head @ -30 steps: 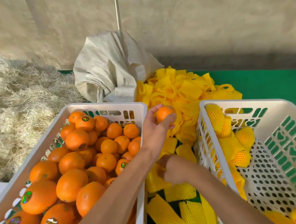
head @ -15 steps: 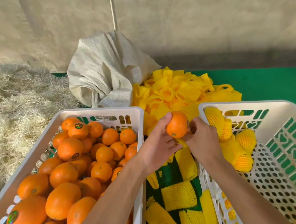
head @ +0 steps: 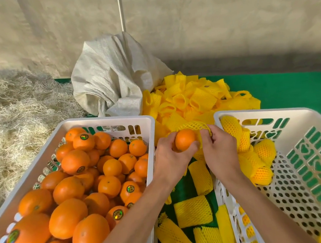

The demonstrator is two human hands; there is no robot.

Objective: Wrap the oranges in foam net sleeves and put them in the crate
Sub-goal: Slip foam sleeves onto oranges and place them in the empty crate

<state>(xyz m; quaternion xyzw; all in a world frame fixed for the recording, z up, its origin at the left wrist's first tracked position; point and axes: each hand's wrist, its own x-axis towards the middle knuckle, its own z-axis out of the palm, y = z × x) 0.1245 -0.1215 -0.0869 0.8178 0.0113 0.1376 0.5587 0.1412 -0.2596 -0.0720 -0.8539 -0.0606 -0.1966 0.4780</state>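
Note:
My left hand [head: 169,158] grips a bare orange [head: 184,139] in the gap between the two crates. A yellow foam net sleeve [head: 192,126] is stretched over the top of that orange, and my right hand [head: 219,150] pinches its right edge. The left white crate [head: 104,120] is full of unwrapped oranges [head: 73,189], several with round stickers. The right white crate [head: 273,113] holds several wrapped oranges [head: 258,154] along its left wall.
A heap of loose yellow sleeves [head: 196,97] lies behind the hands on the green mat [head: 290,88], with more flat sleeves [head: 193,213] between the crates. A crumpled white sack [head: 111,75] stands behind the left crate. Straw [head: 11,121] is piled at left.
My right hand has come up from the flat sleeves with one sleeve to the orange and now stretches it over the orange's top. My left hand has lowered the orange slightly.

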